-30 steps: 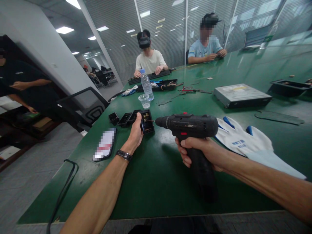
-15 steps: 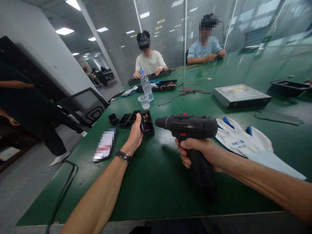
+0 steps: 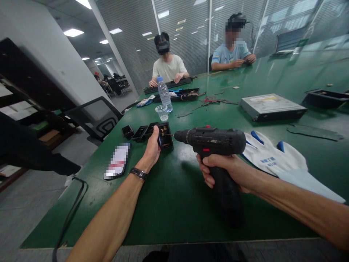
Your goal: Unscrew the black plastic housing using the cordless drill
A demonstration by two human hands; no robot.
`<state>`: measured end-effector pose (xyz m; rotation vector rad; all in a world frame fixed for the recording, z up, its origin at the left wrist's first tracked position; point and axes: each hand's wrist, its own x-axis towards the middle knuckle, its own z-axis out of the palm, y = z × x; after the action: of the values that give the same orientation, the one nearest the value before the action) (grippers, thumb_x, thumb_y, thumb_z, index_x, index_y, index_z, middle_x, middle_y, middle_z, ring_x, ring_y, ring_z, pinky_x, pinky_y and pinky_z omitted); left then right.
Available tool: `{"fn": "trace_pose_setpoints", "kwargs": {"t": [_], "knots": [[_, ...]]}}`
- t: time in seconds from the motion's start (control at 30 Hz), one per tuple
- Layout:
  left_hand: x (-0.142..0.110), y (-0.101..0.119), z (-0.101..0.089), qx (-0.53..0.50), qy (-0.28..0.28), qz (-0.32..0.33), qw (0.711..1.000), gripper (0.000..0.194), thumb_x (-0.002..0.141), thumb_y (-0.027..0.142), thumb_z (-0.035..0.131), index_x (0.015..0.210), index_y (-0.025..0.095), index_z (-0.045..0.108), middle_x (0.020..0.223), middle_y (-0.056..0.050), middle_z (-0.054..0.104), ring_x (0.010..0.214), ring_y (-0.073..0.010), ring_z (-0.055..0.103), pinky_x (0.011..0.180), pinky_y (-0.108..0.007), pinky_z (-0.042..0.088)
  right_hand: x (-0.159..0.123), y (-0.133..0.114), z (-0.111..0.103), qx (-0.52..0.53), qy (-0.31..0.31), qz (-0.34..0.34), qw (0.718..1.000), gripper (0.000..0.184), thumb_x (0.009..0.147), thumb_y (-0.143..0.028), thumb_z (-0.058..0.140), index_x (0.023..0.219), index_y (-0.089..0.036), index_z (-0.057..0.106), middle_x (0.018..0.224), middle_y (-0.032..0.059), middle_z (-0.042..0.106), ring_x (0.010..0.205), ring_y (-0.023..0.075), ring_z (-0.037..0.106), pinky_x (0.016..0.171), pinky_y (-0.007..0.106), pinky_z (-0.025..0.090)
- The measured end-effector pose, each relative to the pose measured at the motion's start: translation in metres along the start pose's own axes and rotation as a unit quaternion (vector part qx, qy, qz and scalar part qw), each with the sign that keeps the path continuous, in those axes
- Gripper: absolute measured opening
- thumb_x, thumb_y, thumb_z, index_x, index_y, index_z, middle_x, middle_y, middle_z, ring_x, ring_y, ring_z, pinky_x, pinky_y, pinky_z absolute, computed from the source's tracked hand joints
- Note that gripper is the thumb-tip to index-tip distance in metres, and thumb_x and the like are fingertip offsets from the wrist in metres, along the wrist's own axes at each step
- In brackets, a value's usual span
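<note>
My right hand (image 3: pixel 218 169) is wrapped round the handle of a black cordless drill (image 3: pixel 215 140), which points left. Its thin bit reaches into a small open black box (image 3: pixel 167 142) with brass-coloured parts inside; whether the tip touches a screw I cannot make out. My left hand (image 3: pixel 151 149) grips that box by its near left side, thumb on the rim and the other fingers mostly hidden. Several similar black boxes (image 3: pixel 139 134) sit just beyond my left hand. To the right of the drill lies a white and blue work glove (image 3: pixel 275 156).
A phone (image 3: pixel 118 162) lies left of my forearm. Past the boxes stand a plastic cup (image 3: pixel 162 112) and a water bottle (image 3: pixel 164 95). A metal disc drive (image 3: pixel 272 106) and a black tray (image 3: pixel 324 98) are at right. Two people (image 3: pixel 169 67) sit across the green table (image 3: pixel 174 203).
My hands, the drill and the box keep the same pose. The view has shifted slightly. A person walking at the far left has moved further toward the left edge.
</note>
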<state>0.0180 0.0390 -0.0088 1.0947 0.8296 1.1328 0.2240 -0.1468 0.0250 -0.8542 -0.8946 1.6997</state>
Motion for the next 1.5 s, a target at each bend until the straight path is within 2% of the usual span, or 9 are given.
{"fn": "trace_pose_setpoints", "kwargs": {"t": [0.5, 0.7, 0.9, 1.23, 1.5], "knots": [[-0.0014, 0.0027, 0.002, 0.006, 0.0, -0.009, 1.0, 0.063, 0.096, 0.068, 0.055, 0.117, 0.013, 0.074, 0.107, -0.014, 0.079, 0.1, -0.0246, 0.076, 0.09, -0.036, 0.063, 0.0026, 0.0018, -0.002, -0.001, 0.0, 0.002, 1.0, 0.011, 0.082, -0.025, 0.071, 0.088, -0.018, 0.066, 0.071, -0.0017, 0.058, 0.053, 0.0131, 0.056, 0.053, 0.029, 0.049], [-0.0049, 0.0067, 0.0082, -0.001, 0.026, -0.012, 1.0, 0.058, 0.096, 0.065, 0.058, 0.118, 0.013, 0.073, 0.111, -0.014, 0.079, 0.101, -0.0243, 0.076, 0.09, -0.037, 0.063, 0.0021, 0.0001, 0.0006, -0.002, 0.001, 0.002, 1.0, 0.014, 0.079, -0.027, 0.073, 0.086, -0.018, 0.065, 0.069, -0.0017, 0.058, 0.053, 0.0133, 0.055, 0.052, 0.029, 0.049], [-0.0048, 0.0065, 0.0083, 0.013, 0.016, -0.011, 1.0, 0.06, 0.097, 0.066, 0.054, 0.114, 0.011, 0.073, 0.11, -0.015, 0.079, 0.097, -0.0238, 0.077, 0.087, -0.035, 0.064, 0.0015, 0.0005, 0.0007, -0.002, -0.001, 0.002, 1.0, 0.012, 0.08, -0.025, 0.071, 0.089, -0.018, 0.066, 0.071, -0.0019, 0.058, 0.053, 0.0131, 0.057, 0.053, 0.029, 0.049], [-0.0035, 0.0054, 0.0064, 0.005, 0.019, -0.01, 1.0, 0.061, 0.096, 0.066, 0.056, 0.119, 0.013, 0.073, 0.114, -0.015, 0.079, 0.104, -0.0244, 0.076, 0.091, -0.035, 0.063, 0.0005, 0.0006, 0.0001, 0.002, -0.004, -0.001, 1.0, 0.009, 0.082, -0.023, 0.07, 0.087, -0.018, 0.065, 0.07, -0.0018, 0.058, 0.053, 0.013, 0.057, 0.053, 0.028, 0.05], [-0.0054, 0.0054, 0.0071, 0.01, 0.007, -0.011, 1.0, 0.063, 0.097, 0.068, 0.053, 0.124, 0.014, 0.072, 0.118, -0.014, 0.078, 0.101, -0.0233, 0.076, 0.088, -0.034, 0.063, 0.0009, -0.0007, 0.0008, -0.003, 0.002, -0.003, 1.0, 0.012, 0.079, -0.024, 0.071, 0.086, -0.017, 0.065, 0.07, -0.0021, 0.058, 0.051, 0.0123, 0.057, 0.051, 0.028, 0.05]]}}
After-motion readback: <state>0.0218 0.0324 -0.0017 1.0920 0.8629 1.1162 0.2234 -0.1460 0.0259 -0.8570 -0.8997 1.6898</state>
